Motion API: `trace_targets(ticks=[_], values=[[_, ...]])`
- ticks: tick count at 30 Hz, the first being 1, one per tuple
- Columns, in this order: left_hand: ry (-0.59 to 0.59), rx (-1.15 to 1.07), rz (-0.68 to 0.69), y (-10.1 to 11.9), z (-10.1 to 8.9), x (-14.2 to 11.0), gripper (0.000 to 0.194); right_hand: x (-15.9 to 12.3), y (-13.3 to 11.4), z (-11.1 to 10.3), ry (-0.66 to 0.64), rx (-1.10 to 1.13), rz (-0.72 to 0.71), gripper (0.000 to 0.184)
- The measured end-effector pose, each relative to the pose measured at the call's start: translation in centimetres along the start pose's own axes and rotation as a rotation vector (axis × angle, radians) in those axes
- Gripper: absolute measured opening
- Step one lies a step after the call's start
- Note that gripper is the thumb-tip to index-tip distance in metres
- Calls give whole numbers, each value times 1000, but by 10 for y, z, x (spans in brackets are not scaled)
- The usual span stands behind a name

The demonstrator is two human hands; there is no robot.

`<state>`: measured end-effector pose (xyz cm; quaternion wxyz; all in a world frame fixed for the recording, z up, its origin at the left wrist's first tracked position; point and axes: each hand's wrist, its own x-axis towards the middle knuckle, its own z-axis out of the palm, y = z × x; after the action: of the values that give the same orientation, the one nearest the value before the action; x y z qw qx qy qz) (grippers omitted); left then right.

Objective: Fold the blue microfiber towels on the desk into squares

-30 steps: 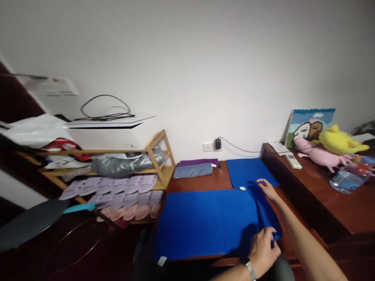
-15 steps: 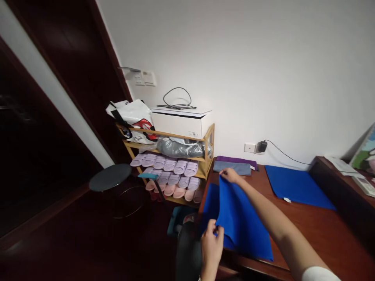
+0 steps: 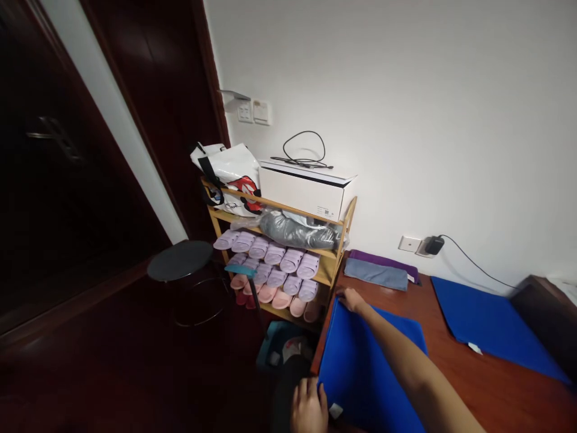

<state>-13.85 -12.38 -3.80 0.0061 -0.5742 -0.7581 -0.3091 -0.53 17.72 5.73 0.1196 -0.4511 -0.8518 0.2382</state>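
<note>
A blue cloth with a small white tag lies over the brown wooden table's left part. My right hand reaches across it and is closed on its far left corner. At the near left corner, beside the table edge, my left hand has its fingers bent over the cloth's edge; the fingertips are partly hidden. A second blue cloth, also tagged, lies flat to the right. Behind my right hand are a folded grey cloth and a folded purple cloth.
Left of the table stands a wooden rack with rows of slippers, a white box and a white bag. A round stool is farther left. A charger is plugged into the wall.
The blue cloth's lifted left edge has come down and left, and the cloth is flatter on the table. Both hands have moved lower with it. The view has shifted left.
</note>
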Motion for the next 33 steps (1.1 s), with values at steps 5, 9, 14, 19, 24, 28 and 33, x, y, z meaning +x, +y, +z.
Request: trace_targets(ticks=[5, 9, 14, 19, 24, 28, 33], values=[[-73, 25, -37, 12, -10, 0, 34, -1, -5, -7, 2, 75, 12, 9], [-260, 34, -76, 27, -27, 9, 39, -17, -11, -37, 39, 150, -17, 10], [-381, -71, -211, 38, -60, 39, 43, -66, -7, -115, 119, 237, -89, 27], [-239, -423, -73, 58, -111, 91, 31, -153, 3, -206, 260, 349, -119, 38], [-26, -636, 229, 119, -177, 144, 28, -249, 3, -279, 485, 466, -86, 47], [144, -650, 472, 176, -226, 174, 19, -319, -7, -311, 710, 488, -51, 47], [173, -723, 633, 228, -260, 192, 17, -384, -20, -322, 920, 518, -33, 46]])
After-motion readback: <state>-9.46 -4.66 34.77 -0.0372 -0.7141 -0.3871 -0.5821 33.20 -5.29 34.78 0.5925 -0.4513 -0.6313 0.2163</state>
